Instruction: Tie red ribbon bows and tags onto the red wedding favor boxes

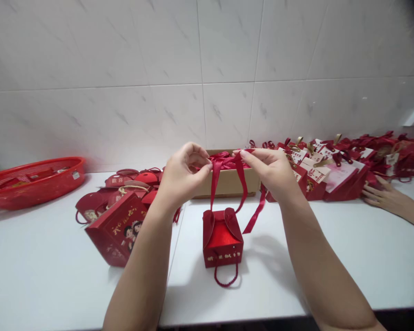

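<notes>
A small red gift box (pixel 222 240) stands on the white table (pixel 48 271) in front of me, its top flaps partly open and a cord loop hanging at its front. A red ribbon (pixel 241 184) rises from the box to both hands. My left hand (pixel 184 174) pinches one end of the ribbon above the box. My right hand (pixel 271 172) pinches the other end, with a loose tail hanging down to the right.
A cardboard box (pixel 227 183) of red ribbons sits behind the gift box. Larger red gift boxes (pixel 119 225) lie at left, a red plastic basket (pixel 34 180) farther left. Many finished red boxes (pixel 334 168) line the wall at right, where another person's hand (pixel 386 195) rests.
</notes>
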`<action>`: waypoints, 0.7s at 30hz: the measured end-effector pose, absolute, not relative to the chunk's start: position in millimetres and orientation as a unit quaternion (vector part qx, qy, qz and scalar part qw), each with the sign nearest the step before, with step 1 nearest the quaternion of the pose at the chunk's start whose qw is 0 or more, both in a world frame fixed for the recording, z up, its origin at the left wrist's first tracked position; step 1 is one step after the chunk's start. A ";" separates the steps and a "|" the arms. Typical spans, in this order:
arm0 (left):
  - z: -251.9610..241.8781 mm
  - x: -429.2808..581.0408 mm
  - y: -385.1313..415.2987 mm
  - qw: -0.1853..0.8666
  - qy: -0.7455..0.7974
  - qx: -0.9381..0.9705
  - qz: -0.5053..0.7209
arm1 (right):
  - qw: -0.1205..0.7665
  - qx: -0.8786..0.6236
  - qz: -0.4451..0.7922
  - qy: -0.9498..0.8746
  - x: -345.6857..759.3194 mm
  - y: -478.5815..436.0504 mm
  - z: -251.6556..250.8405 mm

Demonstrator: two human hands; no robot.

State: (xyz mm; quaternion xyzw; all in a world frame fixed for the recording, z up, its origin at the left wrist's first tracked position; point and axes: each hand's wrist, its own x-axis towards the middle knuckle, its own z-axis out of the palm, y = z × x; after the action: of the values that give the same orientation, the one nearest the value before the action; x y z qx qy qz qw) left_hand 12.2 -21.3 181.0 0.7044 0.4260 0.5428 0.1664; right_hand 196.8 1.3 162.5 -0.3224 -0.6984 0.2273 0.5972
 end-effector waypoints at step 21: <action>18.1 -113.8 -113.6 -0.064 0.753 0.566 0.328 | 0.383 -0.671 0.160 -0.614 326.8 -44.6 4.5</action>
State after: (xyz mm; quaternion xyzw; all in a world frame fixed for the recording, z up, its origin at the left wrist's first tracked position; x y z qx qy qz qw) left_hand -113.8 -113.6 18.1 0.5663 0.7532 0.3285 -0.0640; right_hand 326.8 -44.6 4.5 -0.6712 -0.6144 0.1597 0.3829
